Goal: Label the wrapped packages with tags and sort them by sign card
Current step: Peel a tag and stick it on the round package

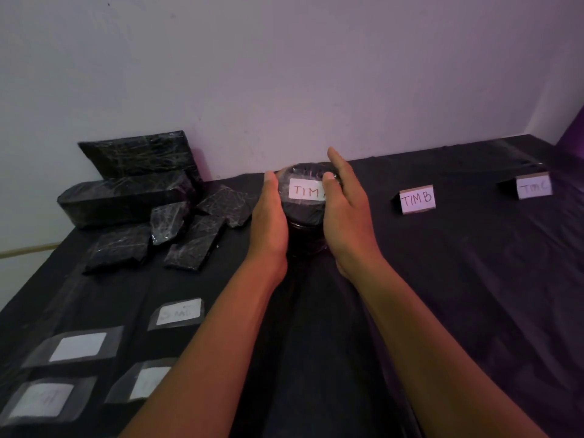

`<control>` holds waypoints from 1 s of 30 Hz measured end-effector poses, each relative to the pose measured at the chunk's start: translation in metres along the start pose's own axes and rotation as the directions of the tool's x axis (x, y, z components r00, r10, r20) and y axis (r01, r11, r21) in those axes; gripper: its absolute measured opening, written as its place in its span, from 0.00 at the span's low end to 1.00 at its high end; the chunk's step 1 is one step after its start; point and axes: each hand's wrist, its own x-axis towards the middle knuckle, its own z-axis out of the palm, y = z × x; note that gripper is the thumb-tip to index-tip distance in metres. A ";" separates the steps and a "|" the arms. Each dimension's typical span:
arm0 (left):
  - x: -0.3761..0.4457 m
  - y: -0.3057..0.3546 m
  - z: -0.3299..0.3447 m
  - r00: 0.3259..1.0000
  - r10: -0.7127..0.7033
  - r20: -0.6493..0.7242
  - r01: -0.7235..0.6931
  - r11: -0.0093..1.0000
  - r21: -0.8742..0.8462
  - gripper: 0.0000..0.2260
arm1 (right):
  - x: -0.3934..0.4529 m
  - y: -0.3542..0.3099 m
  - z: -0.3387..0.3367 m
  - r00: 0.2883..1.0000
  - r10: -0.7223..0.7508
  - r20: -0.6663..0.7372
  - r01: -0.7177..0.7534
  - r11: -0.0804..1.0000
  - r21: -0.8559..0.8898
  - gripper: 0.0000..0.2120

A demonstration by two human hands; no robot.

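While both hands (271,216) (344,213) cup the round package (303,216), fingers (336,159) lie loosely curved.

Black cloth (442,295) covering the table, pale bare wall (284,74) behind, purple fabric (572,137) at far right edge.

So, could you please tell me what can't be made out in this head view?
- Last letter on the round package's tag: the right hand covers it.
- TIM A sign card: not seen; the round package and both hands would hide it.
- Writing on the loose tags: too faint and blurred.
- Left hand fingers: hidden behind the package.
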 end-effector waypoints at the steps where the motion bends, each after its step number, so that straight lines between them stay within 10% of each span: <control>1: 0.003 0.000 -0.001 1.000 0.006 -0.004 -0.007 1.000 -0.003 0.23 | 0.001 0.000 0.001 1.000 -0.010 0.000 0.010 1.000 0.012 0.19; 30: 0.003 0.005 -0.007 1.000 0.002 -0.012 -0.001 0.996 0.084 0.25 | 0.001 0.000 0.006 0.995 0.103 -0.017 -0.098 0.978 0.182 0.17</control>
